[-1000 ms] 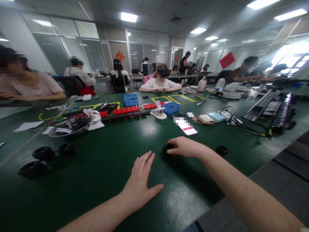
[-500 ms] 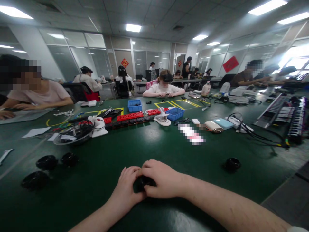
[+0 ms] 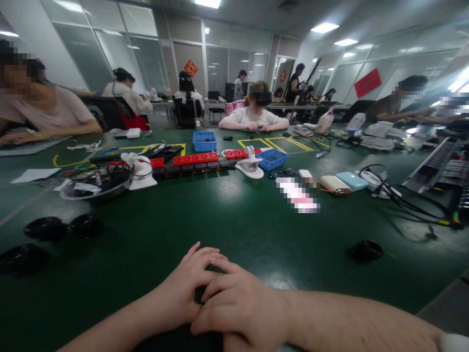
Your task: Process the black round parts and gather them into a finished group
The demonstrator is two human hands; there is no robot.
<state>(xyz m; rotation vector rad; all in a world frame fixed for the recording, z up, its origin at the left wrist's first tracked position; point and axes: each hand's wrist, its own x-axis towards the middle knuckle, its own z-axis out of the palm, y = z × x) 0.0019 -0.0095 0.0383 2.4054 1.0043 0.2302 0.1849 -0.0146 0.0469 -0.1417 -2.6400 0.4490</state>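
At the near side of the green table [image 3: 234, 215], my two hands meet around a small black round piece [image 3: 200, 294]. Only a dark patch of it shows between the fingers; its kind cannot be made out. My left hand [image 3: 186, 283] curls around its left side. My right hand [image 3: 244, 305] is closed over it from the right, its fingertips overlapping those of the left. Several similar black, glossy, ring-like pieces lie apart from my hands: one [image 3: 367, 251] to the right, others [image 3: 46, 228] at the left.
Across the middle stand a row of red and black blocks [image 3: 196, 158], white clamps [image 3: 250, 164], blue bins [image 3: 204, 141] and a clear bowl of cables [image 3: 95, 191]. To the right lie a blue case [image 3: 351, 181] and black cables [image 3: 414, 203]. Several people sit around.
The view has tilted down, so the table things sit higher in the picture. My right hand has turned over the black piece, which now shows less, and both hands have come nearer to me.
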